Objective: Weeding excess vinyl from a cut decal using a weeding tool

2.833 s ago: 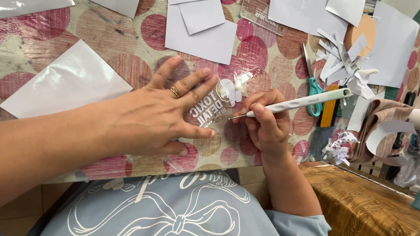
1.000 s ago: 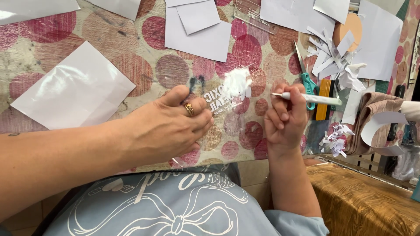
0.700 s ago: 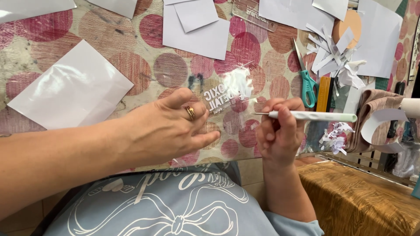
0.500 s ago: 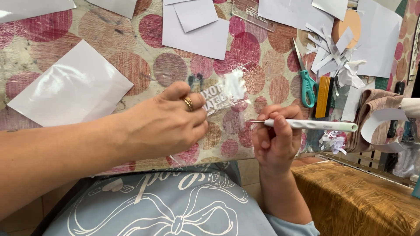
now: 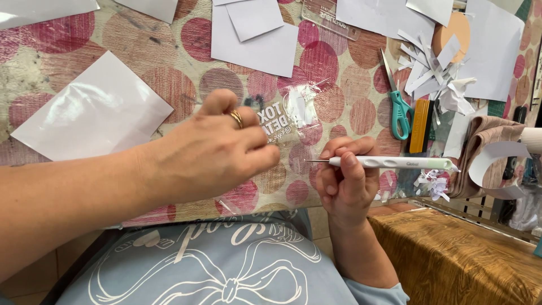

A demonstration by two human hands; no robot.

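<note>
Clear film pinched by left hand; just right of it, right hand grips a white weeding tool.

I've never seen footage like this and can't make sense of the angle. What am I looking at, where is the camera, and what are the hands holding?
There is no machine here: a person works with two bare hands, and the one camera sits on their head, looking down. The left hand, wearing a ring, pinches a clear plastic film with white lettering and lifts it off the table. The right hand holds a thin white pointed tool, its metal tip aimed towards the film. Below is a dotted table cover strewn with white paper sheets. Teal-handled scissors and a heap of paper scraps lie to the right.
</note>
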